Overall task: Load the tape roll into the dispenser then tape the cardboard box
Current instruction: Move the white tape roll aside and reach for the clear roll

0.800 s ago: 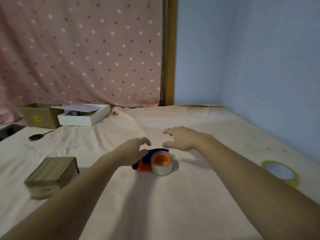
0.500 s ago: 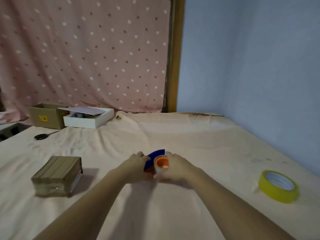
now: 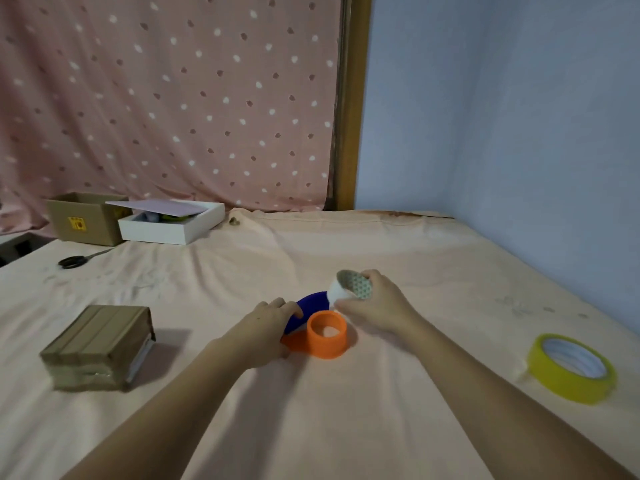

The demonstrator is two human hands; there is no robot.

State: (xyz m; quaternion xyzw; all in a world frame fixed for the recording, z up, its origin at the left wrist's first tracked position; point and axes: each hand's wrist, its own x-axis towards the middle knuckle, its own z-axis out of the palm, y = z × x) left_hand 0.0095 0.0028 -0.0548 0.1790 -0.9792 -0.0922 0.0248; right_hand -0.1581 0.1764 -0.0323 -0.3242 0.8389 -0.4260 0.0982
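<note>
An orange and blue tape dispenser (image 3: 323, 336) lies on its side on the cloth-covered surface, its orange hub bare and pointing up. My left hand (image 3: 268, 325) presses on the dispenser's blue part and holds it down. My right hand (image 3: 372, 304) grips a small whitish tape roll (image 3: 351, 287) with a patterned core, lifted just above and behind the hub. A taped brown cardboard box (image 3: 98, 346) rests to the left. A larger yellow tape roll (image 3: 571, 368) lies flat at the right.
Scissors (image 3: 74, 260) lie at the far left. An open cardboard box (image 3: 85, 218) and a white box (image 3: 171, 226) with a loose lid stand at the back left by the dotted curtain. A blue wall runs along the right side.
Both hands came down onto the dispenser. My right hand has lifted the whitish roll off the orange hub, which now stands bare; my left hand stays on the dispenser.
</note>
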